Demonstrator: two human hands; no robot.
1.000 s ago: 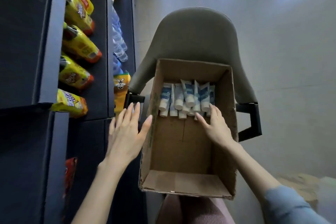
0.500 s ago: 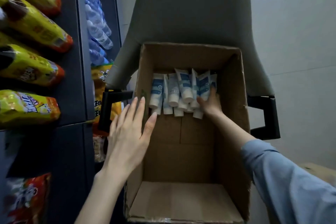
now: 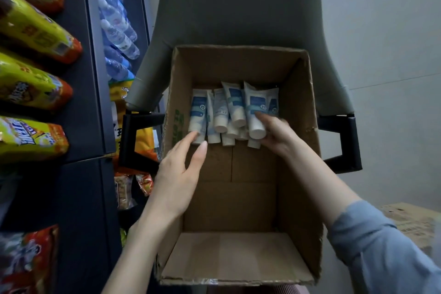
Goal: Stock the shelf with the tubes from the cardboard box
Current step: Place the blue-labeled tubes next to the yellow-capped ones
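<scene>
Gripping tube (image 3: 254,107): right hand (image 3: 279,136), inside cardboard box (image 3: 238,64).

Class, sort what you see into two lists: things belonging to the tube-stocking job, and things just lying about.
Job: white-and-blue plastic tubes, brown cardboard box, dark shelf unit, left hand, right hand.
Lying about: grey padded chair, yellow snack bags, clear water bottles.

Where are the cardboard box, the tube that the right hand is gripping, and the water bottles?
cardboard box (image 3: 253,200): head view, its bare bottom panel.
tube (image 3: 253,102): head view, its blue label, just above the right hand (image 3: 279,136).
water bottles (image 3: 114,24): head view, one bottle's clear body.
</scene>
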